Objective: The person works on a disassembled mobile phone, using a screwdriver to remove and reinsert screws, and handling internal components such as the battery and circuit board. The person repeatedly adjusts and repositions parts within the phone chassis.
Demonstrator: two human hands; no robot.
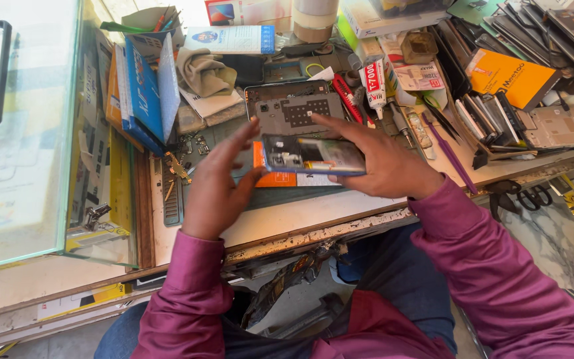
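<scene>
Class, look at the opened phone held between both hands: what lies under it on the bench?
Under the opened phone show an orange card and a dark work mat. A grey phone frame lies just behind. The phone and hands cover the rest of the card and mat.

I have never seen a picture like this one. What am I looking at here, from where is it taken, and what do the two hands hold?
There is no machine: a person in magenta sleeves works with bare hands. The one picture comes from a camera worn on the person's head, looking down at a cluttered workbench. Both hands hold an opened phone above the bench: the left hand at its left end, the right hand along its right side and behind it. Below it lie a second opened phone body and an orange card. Around them are a glue tube, a grey cloth, blue boxes and stacked phone parts.
</scene>
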